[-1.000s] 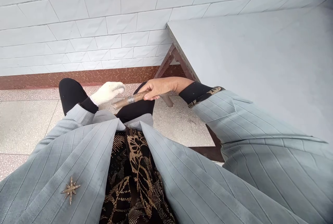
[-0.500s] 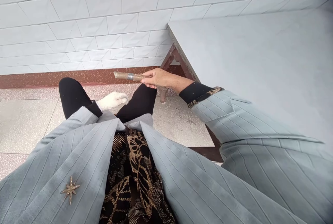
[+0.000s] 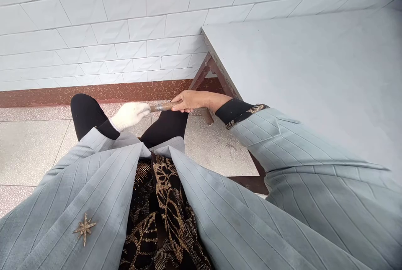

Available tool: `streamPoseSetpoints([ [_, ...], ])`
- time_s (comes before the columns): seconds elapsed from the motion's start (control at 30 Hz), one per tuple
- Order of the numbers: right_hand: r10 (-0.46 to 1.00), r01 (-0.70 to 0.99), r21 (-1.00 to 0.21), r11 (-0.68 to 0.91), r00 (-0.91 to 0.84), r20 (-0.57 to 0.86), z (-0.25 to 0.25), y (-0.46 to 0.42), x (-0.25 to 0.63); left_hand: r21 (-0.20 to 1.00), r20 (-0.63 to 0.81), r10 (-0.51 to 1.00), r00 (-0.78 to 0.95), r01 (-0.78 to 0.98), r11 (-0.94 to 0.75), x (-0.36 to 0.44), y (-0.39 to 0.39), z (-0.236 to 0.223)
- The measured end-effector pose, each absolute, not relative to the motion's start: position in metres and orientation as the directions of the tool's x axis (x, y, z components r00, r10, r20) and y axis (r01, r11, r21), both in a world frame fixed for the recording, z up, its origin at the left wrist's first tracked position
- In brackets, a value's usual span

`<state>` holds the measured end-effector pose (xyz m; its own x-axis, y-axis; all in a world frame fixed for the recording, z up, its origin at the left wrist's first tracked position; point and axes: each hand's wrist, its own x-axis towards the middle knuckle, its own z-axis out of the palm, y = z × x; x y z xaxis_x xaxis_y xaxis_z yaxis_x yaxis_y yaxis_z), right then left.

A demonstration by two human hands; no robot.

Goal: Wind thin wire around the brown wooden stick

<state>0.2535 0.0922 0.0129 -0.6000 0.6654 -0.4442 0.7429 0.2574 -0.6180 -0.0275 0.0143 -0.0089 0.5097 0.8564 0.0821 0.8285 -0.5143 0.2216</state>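
Note:
A brown wooden stick [image 3: 167, 106] with a band of shiny wire round it lies almost level between my two hands, above my knees. My left hand [image 3: 131, 115], in a white knitted glove, is closed round its left end, which the glove hides. Bare and pinching the stick nearer its right end is my right hand [image 3: 190, 101], thumb and fingers closed on it. Below my right hand a short brown stick end [image 3: 207, 116] slants down; I cannot tell whether it joins the held stick.
To the right stands a table with a pale grey top [image 3: 301, 73] and a brown wooden frame [image 3: 201, 71]. A white tiled wall [image 3: 94, 31] with a brown skirting [image 3: 37, 97] rises ahead. Speckled floor tiles [image 3: 31, 144] lie below, and my black-clad knees [image 3: 84, 115] are under my hands.
The stick and my right hand have come down slightly. My gloved left hand has risen and closed on the stick's left end. The brown end below my right hand has swung to the right.

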Motion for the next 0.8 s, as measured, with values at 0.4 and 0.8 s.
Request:
streamPoseSetpoints([
  [0.4, 0.316, 0.594, -0.747, 0.3, -0.8, -0.51, 0.027, 0.078, 0.249, 0.44, 0.155, 0.867, 0.473, 0.753, -0.489, -0.026, 0.019, 0.001],
  [0.8, 0.642, 0.437, -0.869, 0.232, -0.74, -0.201, 0.025, 0.084, 0.252, 0.785, -0.115, 0.771, 0.627, 0.533, -0.317, -0.013, 0.005, -0.039],
])
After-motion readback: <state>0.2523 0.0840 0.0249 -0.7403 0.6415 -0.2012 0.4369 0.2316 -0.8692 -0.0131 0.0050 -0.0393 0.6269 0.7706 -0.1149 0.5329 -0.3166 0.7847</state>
